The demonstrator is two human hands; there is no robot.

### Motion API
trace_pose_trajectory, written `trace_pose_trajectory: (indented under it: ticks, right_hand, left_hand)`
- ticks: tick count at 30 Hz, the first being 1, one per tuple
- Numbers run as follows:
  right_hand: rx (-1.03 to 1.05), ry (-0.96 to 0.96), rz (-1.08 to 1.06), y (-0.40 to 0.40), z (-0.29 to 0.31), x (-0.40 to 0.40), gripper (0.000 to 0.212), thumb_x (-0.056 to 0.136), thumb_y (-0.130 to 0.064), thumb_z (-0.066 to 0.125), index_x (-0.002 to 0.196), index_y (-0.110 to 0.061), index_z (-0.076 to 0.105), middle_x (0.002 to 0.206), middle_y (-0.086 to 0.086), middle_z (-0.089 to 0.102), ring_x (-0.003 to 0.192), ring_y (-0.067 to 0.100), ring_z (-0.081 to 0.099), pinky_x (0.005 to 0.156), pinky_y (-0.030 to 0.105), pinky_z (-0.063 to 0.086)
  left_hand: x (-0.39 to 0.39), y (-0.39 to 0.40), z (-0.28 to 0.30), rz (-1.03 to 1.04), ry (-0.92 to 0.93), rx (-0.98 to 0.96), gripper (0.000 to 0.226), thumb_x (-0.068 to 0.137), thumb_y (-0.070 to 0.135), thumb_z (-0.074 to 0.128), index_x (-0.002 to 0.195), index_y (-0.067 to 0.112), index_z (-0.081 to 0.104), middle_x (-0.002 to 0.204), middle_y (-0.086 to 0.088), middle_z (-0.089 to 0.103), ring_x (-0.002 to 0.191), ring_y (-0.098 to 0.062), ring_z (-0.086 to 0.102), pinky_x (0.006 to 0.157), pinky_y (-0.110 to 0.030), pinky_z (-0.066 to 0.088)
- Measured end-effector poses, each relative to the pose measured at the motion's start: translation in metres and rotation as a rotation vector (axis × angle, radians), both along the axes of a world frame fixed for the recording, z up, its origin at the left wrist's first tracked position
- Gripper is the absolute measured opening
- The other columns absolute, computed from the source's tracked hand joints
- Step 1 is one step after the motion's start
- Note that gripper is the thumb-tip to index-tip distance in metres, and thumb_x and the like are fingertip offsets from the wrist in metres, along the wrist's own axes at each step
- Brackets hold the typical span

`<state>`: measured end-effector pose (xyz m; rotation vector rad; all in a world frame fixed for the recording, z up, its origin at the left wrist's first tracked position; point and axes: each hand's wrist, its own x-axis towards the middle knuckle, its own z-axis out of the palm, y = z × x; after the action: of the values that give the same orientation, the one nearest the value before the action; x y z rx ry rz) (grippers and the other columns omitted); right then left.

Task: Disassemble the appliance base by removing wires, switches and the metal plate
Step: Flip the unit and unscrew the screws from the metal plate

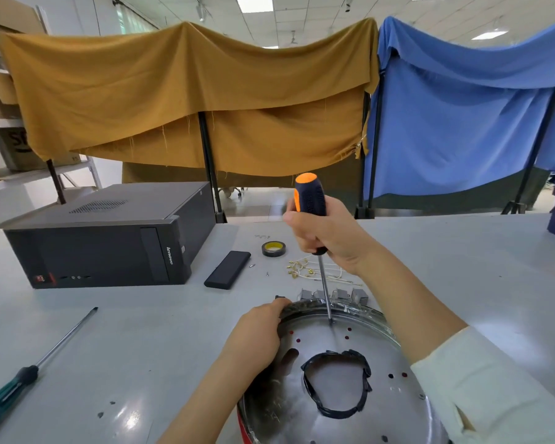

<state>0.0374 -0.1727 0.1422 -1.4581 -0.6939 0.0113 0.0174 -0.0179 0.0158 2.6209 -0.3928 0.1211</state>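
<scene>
Head view: right hand (327, 232) is gripping the orange-and-black-handled screwdriver (313, 219) with fingers wrapped tight, shaft upright, tip touching the shiny round metal plate (334, 402) of the appliance base sitting at the near edge of the grey table (141, 331). Left hand (257, 338) is curling over the plate's left rim, holding it. Small grey switches (332, 294) and gold-tipped wires (305, 270) are lying just behind the base, near a yellow-cored tape roll (273, 249); a green-handled screwdriver (29, 373) is lying well to the left.

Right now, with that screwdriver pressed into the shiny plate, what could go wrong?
1. The screwdriver tip could skid on the smooth metal plate toward the left hand gripping the rim.
2. The base might tip, since only that hand steadies it.
3. The right hand could sweep the small switches and wires off the table.
</scene>
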Motion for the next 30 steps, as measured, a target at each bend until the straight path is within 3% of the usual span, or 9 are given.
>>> trace_pose_trajectory:
  ticks: [8, 21, 30]
  right_hand:
    - [0.186, -0.14, -0.404, 0.0, 0.004, -0.001, 0.014, 0.087, -0.01, 0.062, 0.082, -0.01, 0.049, 0.052, -0.001, 0.037, 0.042, 0.015, 0.03, 0.04, 0.024, 0.029]
    - [0.172, -0.152, -0.438, -0.008, 0.002, -0.001, 0.018, 0.089, -0.015, 0.062, 0.086, -0.008, 0.046, 0.051, 0.0, 0.035, 0.042, 0.015, 0.029, 0.042, 0.026, 0.029]
    - [0.19, -0.14, -0.48, -0.01, -0.004, -0.001, 0.024, 0.089, -0.016, 0.062, 0.076, -0.013, 0.042, 0.048, -0.005, 0.037, 0.039, 0.012, 0.03, 0.04, 0.024, 0.03]
  left_hand:
    - [0.001, 0.001, 0.0, 0.008, 0.003, 0.007, 0.054, 0.086, 0.006, 0.037, 0.134, 0.031, 0.042, 0.123, -0.003, 0.06, 0.114, -0.02, 0.056, 0.091, -0.032, 0.046]
    - [0.002, 0.0, -0.002, 0.01, -0.026, 0.025, 0.053, 0.088, 0.005, 0.039, 0.133, 0.031, 0.042, 0.121, -0.003, 0.061, 0.112, -0.021, 0.056, 0.087, -0.03, 0.046]
    - [0.001, 0.0, -0.001, 0.01, -0.017, 0.021, 0.052, 0.087, 0.005, 0.039, 0.132, 0.031, 0.043, 0.12, -0.003, 0.061, 0.111, -0.02, 0.057, 0.087, -0.031, 0.047]
